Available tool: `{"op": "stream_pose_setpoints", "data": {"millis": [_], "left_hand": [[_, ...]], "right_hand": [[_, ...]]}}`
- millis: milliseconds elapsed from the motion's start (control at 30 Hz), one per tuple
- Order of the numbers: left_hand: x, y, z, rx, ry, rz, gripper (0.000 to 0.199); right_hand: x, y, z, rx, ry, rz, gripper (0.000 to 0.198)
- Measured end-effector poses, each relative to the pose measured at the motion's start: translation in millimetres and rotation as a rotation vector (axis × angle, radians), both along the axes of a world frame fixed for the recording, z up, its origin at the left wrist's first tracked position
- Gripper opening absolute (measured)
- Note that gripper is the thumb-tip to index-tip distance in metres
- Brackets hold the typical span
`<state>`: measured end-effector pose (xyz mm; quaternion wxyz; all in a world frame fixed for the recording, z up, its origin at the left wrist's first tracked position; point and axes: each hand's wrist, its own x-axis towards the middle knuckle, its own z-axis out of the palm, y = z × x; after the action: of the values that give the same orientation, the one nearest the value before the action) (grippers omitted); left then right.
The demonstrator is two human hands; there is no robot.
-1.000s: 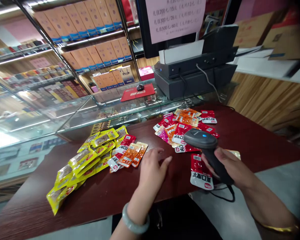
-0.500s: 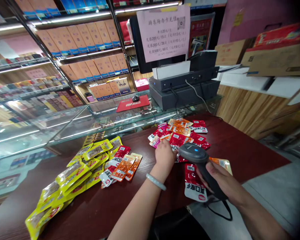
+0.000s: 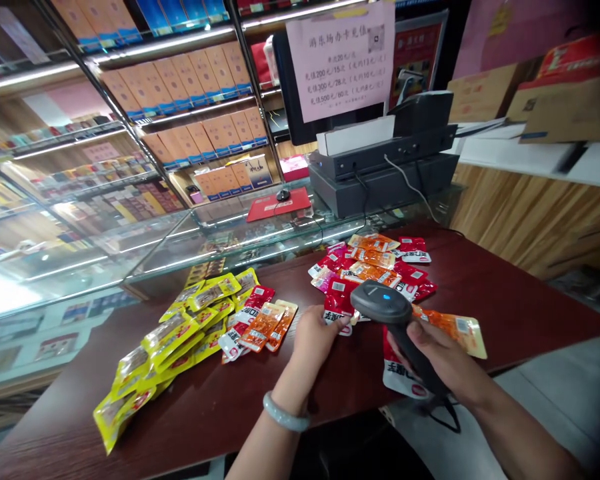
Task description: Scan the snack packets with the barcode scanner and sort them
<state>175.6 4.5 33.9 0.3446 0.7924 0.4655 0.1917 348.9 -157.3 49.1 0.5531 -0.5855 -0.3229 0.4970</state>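
My right hand point(image 3: 435, 347) is wrapped around the handle of a black barcode scanner point(image 3: 380, 303), whose head shows a small blue light and points left. My left hand point(image 3: 316, 337), with a pale bangle on the wrist, pinches the lower edge of a red-and-white snack packet point(image 3: 339, 297) just left of the scanner head. Behind it lies a loose heap of red and orange packets point(image 3: 373, 259). Under and beside my right hand are a red-and-white packet point(image 3: 400, 377) and an orange packet point(image 3: 463, 328), both partly covered.
On the left of the dark wooden table point(image 3: 220, 413) lies a row of yellow snack packets point(image 3: 173, 340), with a few red and orange packets point(image 3: 263, 327) beside it. Beyond are a glass counter point(image 3: 220, 230), a mouse point(image 3: 283, 195), a cash drawer point(image 3: 380, 183) and a monitor bearing a pink sign point(image 3: 343, 67).
My left hand has drawn back from the heap toward me, a red-and-white packet now in its fingers. The scanner stays in my right hand. The view has shifted slightly.
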Motion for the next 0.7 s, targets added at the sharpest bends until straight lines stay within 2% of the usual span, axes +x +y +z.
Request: {"op": "stream_pose_setpoints", "data": {"millis": [167,300,333,400,467,500,533,567,633,700], "left_hand": [[-14,-7,-2.8,0.014,-0.035,0.029,0.039],[-44,1,-3.7,0.035,0.016,0.093,0.033],[-54,3,-1.7,0.077,0.051,0.145,0.032],[-72,6,4.9,0.239,0.131,0.335,0.036],[-78,2,13.3,0.444,0.185,0.543,0.049],[-75,-4,16.9,0.522,0.195,0.584,0.052],[-68,-12,19.6,0.566,0.197,0.553,0.050],[-58,-21,21.0,0.577,0.196,0.458,0.044],[-29,-45,19.7,0.532,0.197,0.181,0.035],[2,-69,13.6,0.481,0.226,-0.008,0.049]], "right_hand": [[-13,6,2,0.044,-0.001,0.055,0.060],[-13,3,5,0.044,0.007,0.109,0.058],[-11,1,5,0.048,0.004,0.112,0.058],[-6,-2,4,0.051,-0.010,0.100,0.058],[1,-6,2,0.045,-0.032,0.092,0.058],[5,-8,1,0.046,-0.039,0.086,0.058],[9,-11,-1,0.044,-0.038,0.077,0.057],[13,-14,-3,0.041,-0.032,0.057,0.056],[20,-21,-8,0.031,-0.004,-0.010,0.055],[28,-31,-11,0.020,0.027,-0.085,0.054]]}}
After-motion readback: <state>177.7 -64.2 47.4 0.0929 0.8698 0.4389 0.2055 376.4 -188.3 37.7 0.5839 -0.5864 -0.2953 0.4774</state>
